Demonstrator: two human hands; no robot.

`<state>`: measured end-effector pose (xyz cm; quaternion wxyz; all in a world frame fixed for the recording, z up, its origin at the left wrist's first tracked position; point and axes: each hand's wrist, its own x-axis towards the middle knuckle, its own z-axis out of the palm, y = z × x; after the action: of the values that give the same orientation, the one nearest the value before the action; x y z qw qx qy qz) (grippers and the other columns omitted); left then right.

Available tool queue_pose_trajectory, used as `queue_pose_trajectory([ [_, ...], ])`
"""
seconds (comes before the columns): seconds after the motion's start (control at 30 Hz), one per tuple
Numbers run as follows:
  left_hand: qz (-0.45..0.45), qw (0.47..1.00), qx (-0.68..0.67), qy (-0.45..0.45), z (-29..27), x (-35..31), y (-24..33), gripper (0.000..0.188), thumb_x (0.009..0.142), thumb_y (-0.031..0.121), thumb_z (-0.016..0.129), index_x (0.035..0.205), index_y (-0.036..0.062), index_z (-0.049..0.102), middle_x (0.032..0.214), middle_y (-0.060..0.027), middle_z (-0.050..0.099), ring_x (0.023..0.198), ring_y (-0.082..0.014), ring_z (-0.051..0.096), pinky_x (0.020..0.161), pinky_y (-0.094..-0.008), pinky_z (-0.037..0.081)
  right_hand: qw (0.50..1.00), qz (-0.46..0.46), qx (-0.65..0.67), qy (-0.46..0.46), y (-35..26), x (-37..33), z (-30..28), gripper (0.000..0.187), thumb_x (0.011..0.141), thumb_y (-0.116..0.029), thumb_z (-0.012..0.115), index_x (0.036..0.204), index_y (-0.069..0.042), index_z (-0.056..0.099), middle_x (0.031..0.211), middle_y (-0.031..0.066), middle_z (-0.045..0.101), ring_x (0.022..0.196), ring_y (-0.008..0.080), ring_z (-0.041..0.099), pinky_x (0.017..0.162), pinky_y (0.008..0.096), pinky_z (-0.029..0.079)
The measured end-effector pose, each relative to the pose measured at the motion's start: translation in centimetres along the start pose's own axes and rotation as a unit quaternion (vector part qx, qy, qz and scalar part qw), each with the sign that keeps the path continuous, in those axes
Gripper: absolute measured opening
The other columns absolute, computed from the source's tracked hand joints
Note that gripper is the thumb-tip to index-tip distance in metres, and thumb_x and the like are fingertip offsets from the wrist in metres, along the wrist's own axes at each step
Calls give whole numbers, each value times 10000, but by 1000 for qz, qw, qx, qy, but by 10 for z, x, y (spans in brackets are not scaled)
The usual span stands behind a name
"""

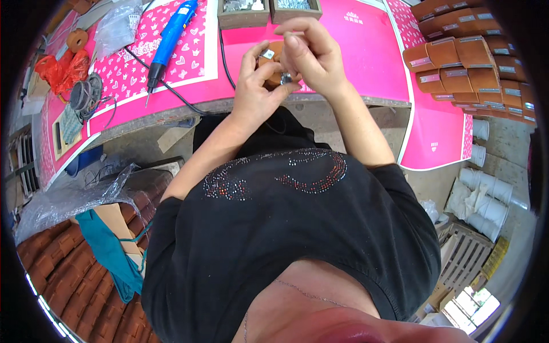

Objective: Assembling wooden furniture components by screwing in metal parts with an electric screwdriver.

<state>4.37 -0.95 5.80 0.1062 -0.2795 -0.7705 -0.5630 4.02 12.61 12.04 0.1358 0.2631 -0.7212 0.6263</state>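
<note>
Now | left hand (258,91) grips one brown piece (273,71) | right hand (311,54) pinches one small metal part (286,78) | one blue screwdriver (171,34)

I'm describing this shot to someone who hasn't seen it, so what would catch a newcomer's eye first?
First the two hands meeting at top centre: the left hand and right hand pinch a small brown piece with a metal fitting over the bright pink table mat. Next, the blue electric screwdriver lying at upper left, and the rows of brown pieces stacked at upper right.
</note>
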Motion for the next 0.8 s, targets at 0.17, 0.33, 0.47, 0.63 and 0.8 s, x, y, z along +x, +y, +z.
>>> queue_pose_trajectory([
  [0.17,-16,1000,-21,10,-1,3,11,270,623,161,783,833,54,652,1210,-212,435,1149,-334,431,921,-395,401,994,48,88,-36,2,-3,-5,166,950,-129,420,982,10,505,562,-4,447,450,53,405,411,200,319],
  [0.33,-43,998,-43,33,4,2,11,174,660,134,749,792,52,671,1181,-198,480,1134,-318,457,907,-384,414,980,159,117,-37,1,5,-1,180,920,-152,485,1060,-42,460,656,-14,485,552,46,452,494,180,369],
  [0.47,-17,999,-17,47,9,0,0,208,637,130,754,805,46,665,1227,-175,460,1100,-310,499,888,-387,436,979,172,-30,108,-13,13,14,89,896,-94,527,933,-35,472,655,-14,506,537,38,459,487,166,365],
  [0.63,-127,986,-102,17,0,3,19,133,704,-40,633,831,-9,606,1240,-200,444,1020,-253,540,759,-314,466,953,163,93,237,-11,11,38,107,877,-84,569,860,-40,473,658,-12,522,539,28,467,483,158,363],
  [0.8,-15,1000,19,20,-5,7,25,198,685,28,663,868,-8,596,1259,-203,430,1053,-305,528,800,-342,463,964,87,60,246,0,12,44,107,906,-111,530,837,-43,484,629,-36,479,520,18,432,474,152,349],
])
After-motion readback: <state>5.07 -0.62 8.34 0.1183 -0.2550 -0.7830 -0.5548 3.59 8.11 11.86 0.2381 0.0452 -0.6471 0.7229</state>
